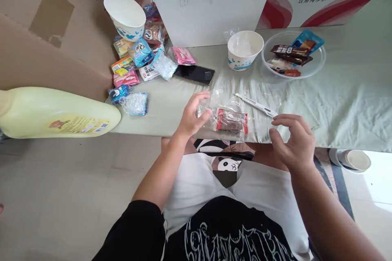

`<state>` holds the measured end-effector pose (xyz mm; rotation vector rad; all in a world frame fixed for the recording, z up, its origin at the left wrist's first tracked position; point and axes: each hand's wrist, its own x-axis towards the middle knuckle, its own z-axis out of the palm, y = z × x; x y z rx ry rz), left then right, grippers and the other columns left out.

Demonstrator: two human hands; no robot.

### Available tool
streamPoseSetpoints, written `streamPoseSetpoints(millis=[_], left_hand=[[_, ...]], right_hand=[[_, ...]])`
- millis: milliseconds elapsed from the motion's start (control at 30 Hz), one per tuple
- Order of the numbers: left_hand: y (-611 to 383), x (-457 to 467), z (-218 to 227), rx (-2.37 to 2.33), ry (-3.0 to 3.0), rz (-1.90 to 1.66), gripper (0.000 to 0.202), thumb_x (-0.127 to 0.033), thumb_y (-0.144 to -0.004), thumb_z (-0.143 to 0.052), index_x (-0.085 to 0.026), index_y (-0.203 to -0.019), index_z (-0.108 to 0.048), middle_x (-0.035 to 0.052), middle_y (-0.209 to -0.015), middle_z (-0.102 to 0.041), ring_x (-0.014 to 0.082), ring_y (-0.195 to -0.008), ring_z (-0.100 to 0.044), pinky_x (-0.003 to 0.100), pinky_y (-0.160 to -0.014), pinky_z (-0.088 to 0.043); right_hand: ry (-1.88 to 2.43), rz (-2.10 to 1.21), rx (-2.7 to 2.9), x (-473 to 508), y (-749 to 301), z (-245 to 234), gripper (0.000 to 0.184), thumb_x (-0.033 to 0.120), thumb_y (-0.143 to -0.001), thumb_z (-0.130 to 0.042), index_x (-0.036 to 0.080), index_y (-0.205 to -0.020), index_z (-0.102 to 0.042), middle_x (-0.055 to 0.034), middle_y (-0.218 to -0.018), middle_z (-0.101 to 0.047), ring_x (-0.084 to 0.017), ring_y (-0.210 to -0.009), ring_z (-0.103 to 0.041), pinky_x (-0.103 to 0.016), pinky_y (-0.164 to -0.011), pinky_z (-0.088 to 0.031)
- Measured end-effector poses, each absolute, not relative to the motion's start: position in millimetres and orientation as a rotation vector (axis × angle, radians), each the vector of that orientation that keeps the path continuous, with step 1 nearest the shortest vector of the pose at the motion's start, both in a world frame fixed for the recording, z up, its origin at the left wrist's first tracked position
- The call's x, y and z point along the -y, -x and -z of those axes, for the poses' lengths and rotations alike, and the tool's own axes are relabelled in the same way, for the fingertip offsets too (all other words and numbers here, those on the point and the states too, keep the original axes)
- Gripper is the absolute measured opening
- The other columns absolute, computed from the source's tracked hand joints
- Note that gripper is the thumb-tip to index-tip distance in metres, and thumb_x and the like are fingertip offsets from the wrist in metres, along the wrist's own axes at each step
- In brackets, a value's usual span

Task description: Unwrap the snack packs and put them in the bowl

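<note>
My left hand point(194, 115) is over the front of the table, its thumb and fingers apart beside crumpled clear plastic film point(218, 94); whether it touches the film I cannot tell. Just right of it lies a small snack packet point(232, 121) with red ends and a see-through middle showing brown contents. A slim white utility knife point(256, 105) rests slantwise behind the packet. Near the knife's right end, my right hand point(294, 140) is held with thumb and fingers spread, and nothing shows between them.
Wrapped snacks point(142, 53) pile at the left under a tilted paper cup point(127, 18), near a black phone point(196, 74). Another paper cup point(244, 51) and a clear plastic bowl point(318, 63) of snacks stand behind. A large yellow bottle point(61, 112) and cardboard boxes point(211, 4) border the table.
</note>
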<state>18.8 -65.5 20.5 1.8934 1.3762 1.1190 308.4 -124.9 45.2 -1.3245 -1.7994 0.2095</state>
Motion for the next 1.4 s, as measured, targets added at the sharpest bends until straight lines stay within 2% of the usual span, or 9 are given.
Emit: streamPoseSetpoints(millis=[133, 300, 500, 733, 833, 1000, 1133, 1233, 1400], left_hand=[[-39.2, 80.1, -55.3, -1.444, -2.395, -0.788, 0.017, -0.03, -0.095, -0.058, -0.023, -0.105, -0.068, 0.0077, -0.142, -0.062, 0.0279, -0.143, -0.047, 0.047, -0.121, -0.034], [-43.5, 84.7, -69.0, -1.436, -2.436, -0.253, 0.027, -0.031, -0.09, -0.07, -0.02, -0.115, -0.066, 0.0092, -0.125, -0.071, 0.0291, -0.126, -0.059, 0.049, -0.11, -0.037], [-19.3, 101.8, -69.9, -1.435, -2.428, -0.076, 0.014, -0.021, -0.097, -0.059, -0.019, -0.084, -0.064, 0.0039, -0.089, -0.073, 0.0226, -0.097, -0.066, 0.042, -0.091, -0.036], [-14.2, 131.7, -75.1, -1.224, -2.304, 0.165, 0.009, -0.027, -0.089, -0.066, -0.022, -0.083, -0.069, 0.0036, -0.083, -0.074, 0.0209, -0.078, -0.067, 0.035, -0.07, -0.038], [-18.0, 129.1, -84.3, -1.286, -2.116, 0.208, 0.026, -0.033, -0.091, -0.06, -0.024, -0.069, -0.07, 0.0016, -0.066, -0.067, 0.0168, -0.059, -0.058, 0.033, -0.057, -0.031], [-23.0, 111.9, -100.0, -1.553, -1.951, 0.097, 0.059, -0.047, -0.097, -0.047, -0.022, -0.044, -0.055, -0.0018, -0.043, -0.038, 0.0132, -0.045, -0.038, 0.033, -0.054, -0.023], [-32.3, 101.8, -91.9, -1.5, -1.967, -0.029, 0.038, -0.037, -0.092, -0.057, -0.021, -0.058, -0.065, -0.0014, -0.054, -0.052, 0.0153, -0.054, -0.051, 0.032, -0.058, -0.034], [-41.4, 95.3, -74.5, -1.414, -2.047, -0.256, 0.014, -0.02, -0.09, -0.058, -0.021, -0.096, -0.071, 0.0038, -0.095, -0.07, 0.0187, -0.087, -0.066, 0.032, -0.077, -0.049], [-42.7, 89.7, -44.6, -1.478, -2.204, -0.208, 0.053, 0.001, -0.079, -0.054, -0.015, -0.129, -0.056, 0.0142, -0.129, -0.06, 0.029, -0.127, -0.057, 0.042, -0.107, -0.05]], right_hand=[[1.209, -0.079, 2.003, 118.7, -282.5, -56.8, 0.012, 0.015, -0.086, -0.061, 0.025, -0.09, -0.065, -0.0059, -0.092, -0.073, -0.025, -0.091, -0.071, -0.043, -0.086, -0.056], [1.493, -0.003, 2.34, 110.8, -274.6, -58.0, 0.031, 0.03, -0.095, -0.059, 0.019, -0.123, -0.063, -0.0108, -0.104, -0.076, -0.035, -0.111, -0.068, -0.063, -0.111, -0.039], [1.378, -0.086, 2.512, 124.0, -302.7, -57.5, 0.024, 0.025, -0.101, -0.049, 0.02, -0.084, -0.065, -0.0034, -0.075, -0.07, -0.02, -0.075, -0.069, -0.05, -0.111, -0.043], [1.247, -0.194, 2.41, 129.0, -295.1, -67.1, 0.023, 0.026, -0.1, -0.052, 0.018, -0.086, -0.068, -0.0026, -0.07, -0.07, -0.016, -0.062, -0.065, -0.043, -0.107, -0.048], [1.252, -0.228, 2.363, 116.4, -266.5, -68.4, 0.02, 0.023, -0.099, -0.052, 0.018, -0.095, -0.07, -0.0079, -0.087, -0.074, -0.021, -0.081, -0.069, -0.036, -0.086, -0.054], [1.627, -0.335, 2.567, 98.7, -228.8, -69.2, 0.035, 0.027, -0.094, -0.054, 0.018, -0.127, -0.063, -0.0139, -0.124, -0.07, -0.032, -0.109, -0.065, -0.041, -0.083, -0.052], [1.888, -0.369, 2.641, 97.2, -222.4, -72.6, 0.06, 0.029, -0.089, -0.061, 0.02, -0.146, -0.047, -0.0152, -0.125, -0.068, -0.036, -0.113, -0.062, -0.04, -0.077, -0.05], [1.927, -0.466, 2.657, 97.3, -222.2, -74.0, 0.07, 0.032, -0.087, -0.063, 0.024, -0.152, -0.039, -0.0157, -0.135, -0.063, -0.036, -0.12, -0.057, -0.038, -0.074, -0.048], [1.994, -0.539, 2.583, 91.5, -222.8, -75.3, 0.058, 0.039, -0.093, -0.054, 0.018, -0.146, -0.043, -0.0168, -0.125, -0.066, -0.036, -0.117, -0.058, -0.038, -0.074, -0.045]])
